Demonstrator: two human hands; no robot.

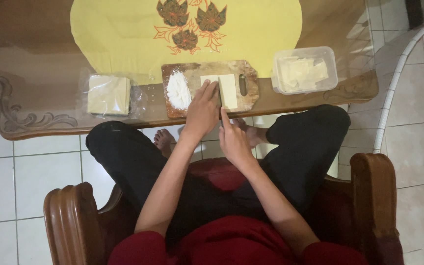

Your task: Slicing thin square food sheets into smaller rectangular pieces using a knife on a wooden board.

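Presently, your inventory, item by item:

Left hand (201, 112) — laid flat, fingers together and extended, pressing down on the left part of the pale dough sheet (220, 90); its grip is released, nothing enclosed.

Right hand (233, 141) — drawn close beside the left, index finger stretched forward along a thin dark blade (220, 98) that runs down the middle of the sheet. The other fingers are curled under; you appear to be clenching a handle, though the handle itself is hidden beneath the hand.

Pale dough sheet — rectangular, cream-coloured, lying on the wooden cutting board (210, 87), right of centre, with its right half uncovered.

Wooden cutting board — brown, with a slot handle at its right end, set at the near edge of the counter (35, 93), directly before you.

White flour heap (178, 90) — on the left part of the board, just beside your left hand.

Clear plastic container (304, 69) — to the right of the board, apart from it, holding pale cut pieces.

Stack of square wrappers (108, 94) — in a clear plastic bag, left of the board.

Yellow cloth (123, 34) — oval, with a dark leaf design, lying under the counter's glass top beyond the board.

Wooden armchair (72, 221) — you are seated in it, legs in black, sleeves red.
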